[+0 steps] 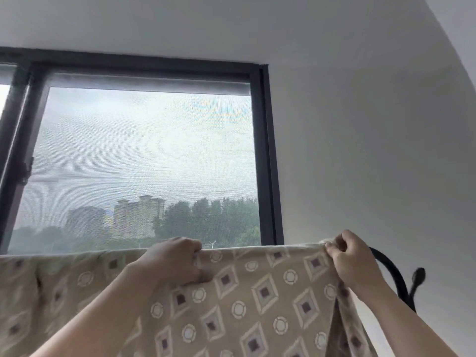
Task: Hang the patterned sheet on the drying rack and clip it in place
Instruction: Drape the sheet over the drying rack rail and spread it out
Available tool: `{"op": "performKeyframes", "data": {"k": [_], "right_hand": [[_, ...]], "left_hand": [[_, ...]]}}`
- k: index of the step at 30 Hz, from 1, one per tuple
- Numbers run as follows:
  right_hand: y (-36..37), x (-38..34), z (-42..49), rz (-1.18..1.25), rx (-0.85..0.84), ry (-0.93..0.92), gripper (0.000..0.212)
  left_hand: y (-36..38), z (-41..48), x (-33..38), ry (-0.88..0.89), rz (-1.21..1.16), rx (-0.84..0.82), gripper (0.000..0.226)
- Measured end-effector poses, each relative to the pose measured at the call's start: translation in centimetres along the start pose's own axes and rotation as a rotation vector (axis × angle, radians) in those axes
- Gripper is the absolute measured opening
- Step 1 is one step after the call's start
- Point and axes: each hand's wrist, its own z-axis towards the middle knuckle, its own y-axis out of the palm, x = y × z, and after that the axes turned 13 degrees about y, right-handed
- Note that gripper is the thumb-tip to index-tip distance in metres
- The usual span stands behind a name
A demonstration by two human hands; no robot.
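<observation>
Head: left grip (177, 261), right grip (347, 258) round sheet (257, 300)

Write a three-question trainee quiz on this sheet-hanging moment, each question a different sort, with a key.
1. True or false: a clip already shows on the top edge of the patterned sheet.
2. Where does the right grip pinch the sheet? A) its top right corner B) its bottom hem C) mid-panel
3. Fill in: the left grip holds the sheet's top edge in front of the ___.
Key: 1 false; 2 A; 3 window.
</observation>
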Motion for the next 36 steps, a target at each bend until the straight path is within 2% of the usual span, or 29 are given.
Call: {"op": "performKeyframes", "data": {"k": [4, 8, 11, 14, 17, 19, 21, 23, 24, 25, 26, 28, 29, 30, 31, 32, 34, 36], "right_hand": [[-0.3, 0.1, 0.4, 0.015, 0.061, -0.068, 0.024], [-1.1, 0.5, 1.6, -0.244, 0.161, -0.150, 0.030], [-1.6, -1.1, 4.0, -0.276, 0.035, -0.093, 0.023], [-0.1, -3.1, 6.6, -0.227, -0.067, -0.036, 0.011], [2.7, -4.5, 8.5, -0.291, -0.112, 0.017, 0.002], [4.3, -5.1, 9.7, -0.497, -0.188, 0.061, 0.015], [5.5, -5.5, 9.9, -0.926, -0.401, 0.089, 0.033], [5.9, -5.4, 10.1, -1.234, -0.612, 0.071, 0.032], [5.7, -5.3, 10.2, -1.261, -0.648, 0.080, 0.028], [5.3, -5.1, 10.0, -1.232, -0.633, 0.098, 0.028], [4.5, -4.9, 9.6, -1.141, -0.516, 0.101, 0.027], [2.8, -3.5, 7.5, -0.738, -0.058, -0.011, 0.010], [2.3, -2.4, 5.2, -0.480, 0.138, -0.093, 0.012], [1.9, -1.4, 2.1, -0.248, 0.258, -0.136, 0.015], [1.8, -0.1, -1.2, -0.041, 0.298, -0.113, 0.013], [2.1, 1.2, -3.7, 0.103, 0.262, -0.041, 0.009], [3.9, 4.1, -6.6, 0.248, 0.030, 0.214, 0.014], [5.3, 6.0, -7.6, 0.269, -0.142, 0.368, 0.028]], "left_hand": [[0.0, 0.8, 1.1, -0.013, 0.056, -0.022, 0.052], [0.1, 1.3, 1.1, -0.006, 0.034, 0.016, 0.056], [0.7, 2.0, -0.1, -0.004, -0.140, 0.024, 0.068], [1.1, 2.6, -1.0, -0.013, -0.198, 0.006, 0.056], [0.6, 3.1, -1.0, -0.028, -0.244, -0.009, 0.051], [0.2, 3.4, -1.4, -0.057, -0.305, -0.044, 0.049], [0.4, 3.5, -2.3, -0.122, -0.498, -0.101, 0.047], [0.8, 3.5, -3.0, -0.163, -0.694, -0.138, 0.042], [1.1, 3.4, -3.2, -0.158, -0.720, -0.149, 0.042], [1.4, 3.5, -3.4, -0.152, -0.707, -0.154, 0.044], [1.6, 3.6, -3.5, -0.149, -0.673, -0.146, 0.046], [1.9, 3.7, -3.4, -0.147, -0.616, -0.117, 0.045], [2.0, 3.8, -3.4, -0.151, -0.628, -0.103, 0.046], [2.1, 3.8, -3.4, -0.154, -0.656, -0.098, 0.046], [2.1, 3.7, -3.3, -0.147, -0.666, -0.091, 0.046], [2.2, 3.8, -3.2, -0.136, -0.651, -0.087, 0.046], [1.8, 3.7, -2.8, -0.105, -0.569, -0.074, 0.048], [1.6, 3.5, -2.5, -0.085, -0.491, -0.052, 0.050]]}}
